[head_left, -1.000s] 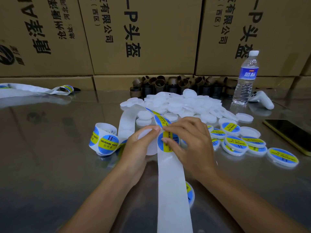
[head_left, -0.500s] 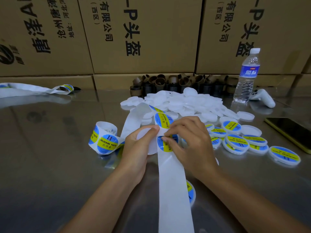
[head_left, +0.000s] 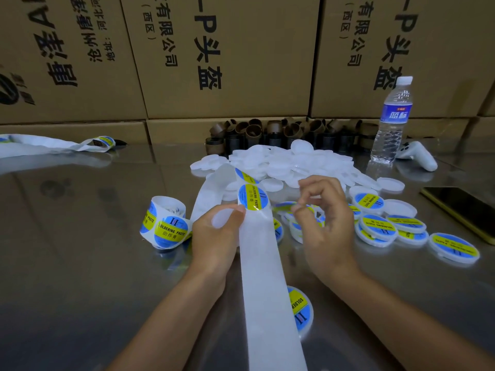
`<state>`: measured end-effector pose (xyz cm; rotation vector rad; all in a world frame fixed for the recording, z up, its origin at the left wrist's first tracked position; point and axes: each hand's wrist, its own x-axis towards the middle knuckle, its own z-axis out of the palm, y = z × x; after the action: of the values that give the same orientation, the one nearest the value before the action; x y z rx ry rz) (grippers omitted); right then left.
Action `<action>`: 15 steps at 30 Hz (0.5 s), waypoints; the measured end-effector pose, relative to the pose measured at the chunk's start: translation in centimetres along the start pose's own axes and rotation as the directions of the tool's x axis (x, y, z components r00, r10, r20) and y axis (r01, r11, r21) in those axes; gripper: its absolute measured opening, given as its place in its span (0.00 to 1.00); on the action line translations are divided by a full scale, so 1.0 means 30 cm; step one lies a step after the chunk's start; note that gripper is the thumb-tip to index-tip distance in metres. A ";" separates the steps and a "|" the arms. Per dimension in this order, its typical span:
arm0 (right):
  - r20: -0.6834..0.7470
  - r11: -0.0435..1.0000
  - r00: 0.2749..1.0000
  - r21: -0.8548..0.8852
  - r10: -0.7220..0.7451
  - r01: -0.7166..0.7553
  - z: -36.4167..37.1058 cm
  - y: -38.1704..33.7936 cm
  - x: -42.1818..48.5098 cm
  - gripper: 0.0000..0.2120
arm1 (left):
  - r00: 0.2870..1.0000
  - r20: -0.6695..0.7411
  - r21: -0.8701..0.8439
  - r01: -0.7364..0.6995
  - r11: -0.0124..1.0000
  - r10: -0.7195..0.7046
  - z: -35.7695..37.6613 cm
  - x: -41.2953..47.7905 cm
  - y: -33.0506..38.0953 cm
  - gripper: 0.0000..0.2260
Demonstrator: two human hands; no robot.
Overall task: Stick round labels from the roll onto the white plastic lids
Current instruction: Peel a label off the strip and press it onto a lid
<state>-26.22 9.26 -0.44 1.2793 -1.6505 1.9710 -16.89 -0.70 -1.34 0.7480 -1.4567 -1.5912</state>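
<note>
Right: label roll (head_left: 166,226) lies just left of the left hand (head_left: 214,234), which pinches a blank white lid (head_left: 223,218) against the backing strip (head_left: 265,277). Soldering-paste label (head_left: 253,196) sits just beyond its thumb. Right hand (head_left: 326,223) is loosely curled, nothing visibly held. Risk: strip slips, so the label creases or lands off-centre.
</note>
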 end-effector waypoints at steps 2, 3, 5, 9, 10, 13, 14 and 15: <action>0.005 0.999 1.000 -0.021 -0.029 0.029 -0.003 0.003 -0.003 0.10 | 1.000 0.010 0.009 -0.001 1.000 0.001 -0.001 -0.002 -0.001 0.06; 0.054 0.999 0.998 -0.020 -0.035 0.036 -0.003 0.004 -0.008 0.14 | 1.000 0.014 0.019 -0.007 1.000 0.007 -0.001 -0.004 -0.001 0.06; 0.218 0.999 0.975 -0.014 -0.035 0.039 0.004 0.008 -0.022 0.23 | 1.000 0.022 0.037 -0.018 0.999 0.017 0.001 -0.008 0.003 0.05; 0.454 0.999 0.890 -0.028 0.040 -0.030 0.017 0.027 -0.047 0.30 | 0.999 0.043 0.043 -0.010 0.999 0.009 0.003 -0.012 0.010 0.05; 0.483 0.998 0.873 -0.042 0.064 -0.050 0.016 0.031 -0.048 0.30 | 0.999 0.051 0.052 -0.003 0.999 0.000 0.003 -0.011 0.010 0.06; 0.527 0.993 0.841 -0.068 0.119 -0.098 0.009 0.039 -0.046 0.32 | 1.000 0.017 0.065 -0.013 0.998 0.012 0.004 -0.004 0.005 0.08; 0.531 0.991 0.836 -0.071 0.136 -0.116 0.008 0.040 -0.044 0.32 | 0.999 -0.020 0.069 -0.029 0.997 0.030 0.002 0.001 0.005 0.09; 0.535 0.988 0.830 -0.076 0.154 -0.135 0.007 0.041 -0.043 0.32 | 0.997 -0.057 0.060 -0.050 0.997 0.054 0.000 0.005 0.005 0.10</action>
<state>-26.23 9.10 -2.21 1.8758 -2.0727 1.7382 -16.93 -0.83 -1.18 0.7780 -1.4745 -1.4810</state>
